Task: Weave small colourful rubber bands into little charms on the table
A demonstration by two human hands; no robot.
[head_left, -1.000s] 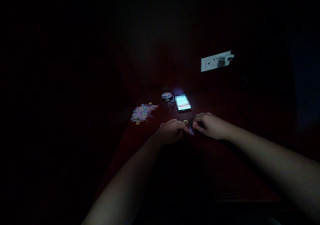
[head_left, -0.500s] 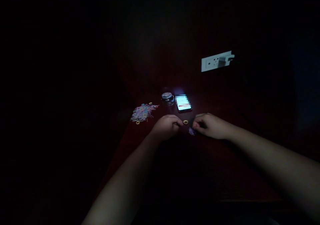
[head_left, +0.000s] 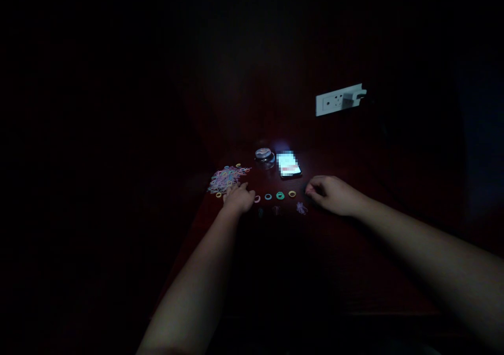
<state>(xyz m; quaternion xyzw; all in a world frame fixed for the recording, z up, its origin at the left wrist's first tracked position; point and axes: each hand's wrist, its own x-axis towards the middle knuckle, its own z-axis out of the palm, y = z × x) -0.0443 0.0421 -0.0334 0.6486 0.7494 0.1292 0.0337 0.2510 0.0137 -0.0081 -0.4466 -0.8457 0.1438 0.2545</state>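
Four small rings (head_left: 280,198) — pink, blue, green and yellow, left to right — lie in a row on the dark table (head_left: 323,271). The left hand (head_left: 239,198), fingers loosely spread, is at the near right edge of the coloured heap (head_left: 225,178). The right hand (head_left: 326,193) is curled right of the yellow ring; whether it grips anything, I cannot tell. A purple clump (head_left: 301,208) lies nearer; a phone (head_left: 289,164) glows on the far side.

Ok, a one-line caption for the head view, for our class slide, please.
Near-darkness: left hand at a pile of coloured bands, right hand beside a row of coloured rings.
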